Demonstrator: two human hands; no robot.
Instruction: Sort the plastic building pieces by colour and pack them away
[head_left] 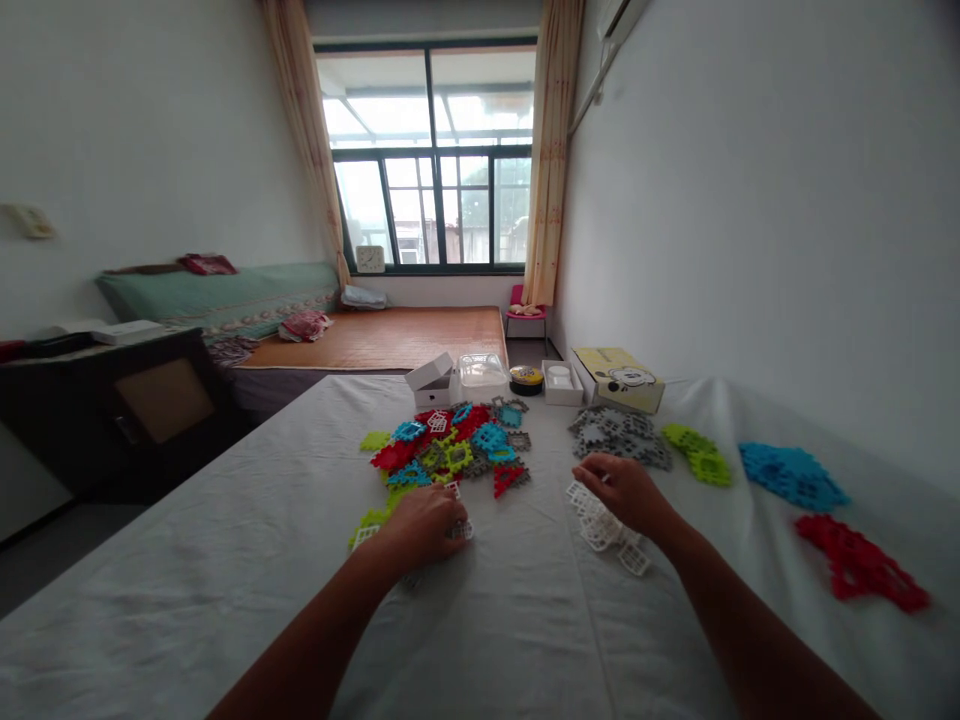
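Note:
A mixed heap of red, blue, green, grey and white plastic interlocking tiles [457,447] lies in the middle of the white-covered table [247,560]. My left hand [421,522] rests at the heap's near edge, fingers curled over a white tile [463,528]. My right hand [626,492] sits on a small pile of white tiles [609,528], fingertips pinched together at the pile's far end. Sorted piles lie to the right: grey tiles [622,437], green tiles [699,453], blue tiles [791,475] and red tiles [862,565].
At the table's far edge stand a white open box [431,381], a clear plastic container [482,375], a round yellow tin [526,378], a small white tray [561,382] and a yellow cartoon box [621,378]. A bed [382,340] and dark desk [112,395] lie beyond.

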